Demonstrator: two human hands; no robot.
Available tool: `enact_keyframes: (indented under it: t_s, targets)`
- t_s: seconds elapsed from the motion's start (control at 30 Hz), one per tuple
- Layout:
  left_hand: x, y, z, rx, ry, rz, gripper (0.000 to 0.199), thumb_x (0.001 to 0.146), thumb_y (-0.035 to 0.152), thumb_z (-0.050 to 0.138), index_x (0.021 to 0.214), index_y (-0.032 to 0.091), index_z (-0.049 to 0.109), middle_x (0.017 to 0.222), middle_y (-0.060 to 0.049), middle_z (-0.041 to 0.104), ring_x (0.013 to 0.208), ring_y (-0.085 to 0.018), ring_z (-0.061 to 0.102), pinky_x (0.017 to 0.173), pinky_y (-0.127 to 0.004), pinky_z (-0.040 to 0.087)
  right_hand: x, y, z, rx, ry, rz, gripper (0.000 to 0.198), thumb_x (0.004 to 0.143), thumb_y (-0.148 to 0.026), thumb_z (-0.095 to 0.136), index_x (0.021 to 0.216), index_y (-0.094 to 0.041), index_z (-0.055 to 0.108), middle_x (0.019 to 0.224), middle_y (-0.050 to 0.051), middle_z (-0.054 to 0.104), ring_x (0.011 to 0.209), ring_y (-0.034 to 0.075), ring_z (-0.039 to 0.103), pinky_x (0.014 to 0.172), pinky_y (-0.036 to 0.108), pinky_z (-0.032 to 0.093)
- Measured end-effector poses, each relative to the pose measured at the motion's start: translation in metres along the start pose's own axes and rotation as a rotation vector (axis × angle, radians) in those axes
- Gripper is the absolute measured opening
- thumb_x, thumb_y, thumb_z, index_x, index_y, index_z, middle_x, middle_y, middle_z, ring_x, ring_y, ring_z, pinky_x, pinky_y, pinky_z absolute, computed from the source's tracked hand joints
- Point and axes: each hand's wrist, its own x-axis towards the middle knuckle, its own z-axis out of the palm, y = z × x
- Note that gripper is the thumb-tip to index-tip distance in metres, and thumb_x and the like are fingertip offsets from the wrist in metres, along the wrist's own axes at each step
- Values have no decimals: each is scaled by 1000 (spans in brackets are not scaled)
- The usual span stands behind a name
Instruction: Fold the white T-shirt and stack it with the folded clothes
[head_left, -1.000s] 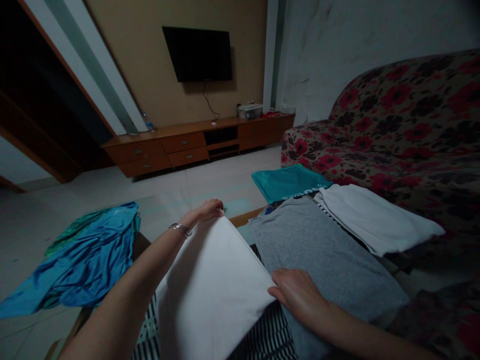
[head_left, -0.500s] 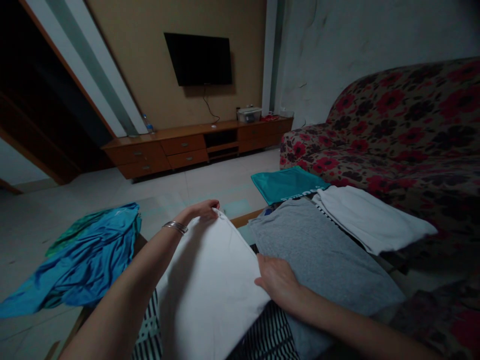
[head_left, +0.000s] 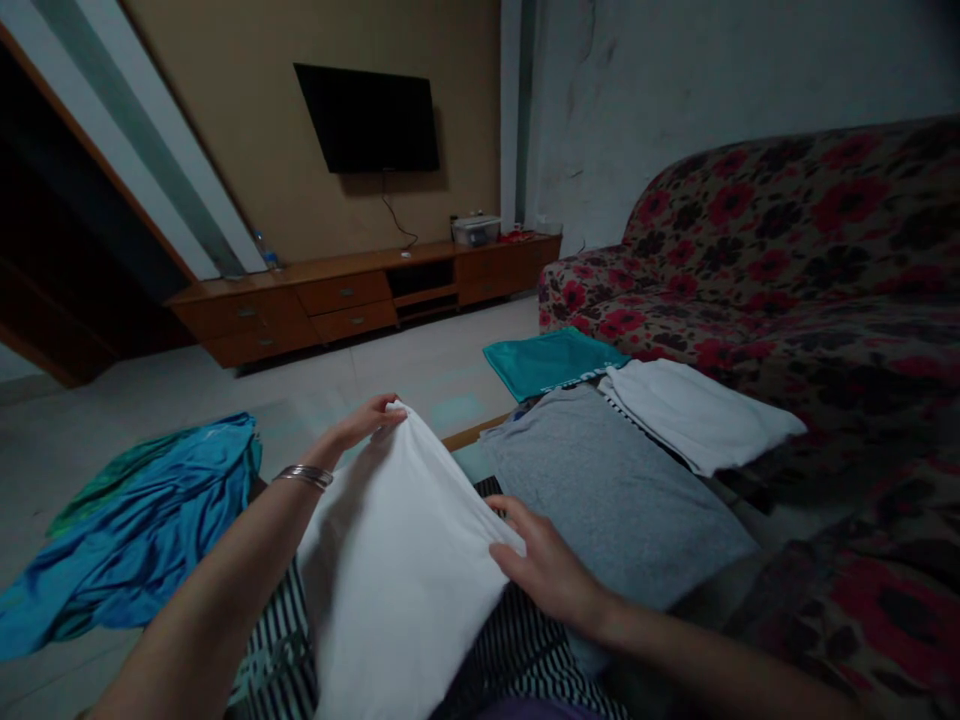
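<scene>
A white cloth garment (head_left: 405,570) is stretched between my two hands in the middle of the view. My left hand (head_left: 375,415), with silvery bangles at the wrist, pinches its far corner. On the right edge of the same garment, my right hand (head_left: 536,555) grips a gathered fold between thumb and fingers. Beneath it lies black-and-white striped fabric (head_left: 525,640), partly covered. A grey garment (head_left: 607,490) lies flat just right of my right hand. The lower end of the white garment runs out of view.
Blue and green clothes (head_left: 157,530) lie heaped at the left. A teal garment (head_left: 551,360) and a folded white garment (head_left: 697,410) rest beyond the grey one. A floral sofa (head_left: 750,260) stands at right, a wooden TV cabinet (head_left: 345,300) across the floor.
My right hand has taken a fuller hold on the white garment's edge, which is now bunched there. The garment's far edge is pulled into folds. The whole view has shifted slightly.
</scene>
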Motion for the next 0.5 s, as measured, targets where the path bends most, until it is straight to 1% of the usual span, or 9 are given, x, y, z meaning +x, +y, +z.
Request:
enact_keyframes:
  t_s: [0.03, 0.1, 0.17, 0.23, 0.33, 0.43, 0.5]
  targets:
    - [1, 0, -1, -16, 15, 10, 41, 65, 52, 66, 80, 15, 57, 71, 1, 54, 66, -13, 48, 59, -22, 37, -6, -7, -2, 78, 4, 9, 49, 82, -14, 48, 131, -20, 46, 99, 3, 64, 69, 10, 57, 61, 23, 48]
    - [4, 5, -3, -41, 92, 17, 41, 68, 53, 64, 85, 16, 57, 69, 3, 51, 63, -11, 45, 56, -21, 34, -17, -19, -8, 188, -9, 24, 54, 85, -18, 48, 138, -26, 41, 110, 4, 62, 61, 7, 56, 53, 20, 49]
    - [6, 17, -6, -71, 200, 21, 40, 70, 50, 63, 90, 17, 56, 66, 5, 48, 60, -9, 41, 53, -19, 31, -26, -30, -17, 243, -30, -9, 45, 88, -21, 47, 133, -29, 50, 116, 4, 61, 59, 5, 56, 49, 18, 50]
    - [8, 35, -9, -106, 299, 61, 35, 71, 45, 64, 92, 17, 56, 68, 5, 49, 62, -8, 40, 54, -17, 31, -34, -41, -26, 265, -39, -78, 33, 89, -22, 48, 118, -25, 63, 113, 3, 62, 66, 6, 58, 51, 16, 52]
    - [10, 66, -13, -180, 418, 157, 28, 71, 37, 65, 88, 17, 54, 70, 7, 50, 65, -6, 39, 58, -14, 32, -43, -59, -43, 265, -38, -178, 26, 88, -19, 49, 103, -19, 70, 102, 3, 65, 74, 8, 60, 55, 15, 54]
    - [14, 97, -14, -279, 518, 228, 24, 70, 32, 66, 83, 17, 51, 68, 8, 46, 63, -5, 38, 58, -14, 32, -48, -77, -60, 202, -21, -283, 27, 86, -14, 47, 98, -17, 71, 94, 3, 65, 71, 7, 59, 55, 14, 53]
    - [19, 118, -15, -307, 572, 268, 25, 68, 30, 67, 81, 17, 51, 67, 8, 45, 62, -5, 37, 58, -14, 33, -50, -87, -71, 154, 1, -347, 27, 85, -13, 47, 97, -18, 71, 91, 2, 66, 72, 7, 59, 57, 15, 53]
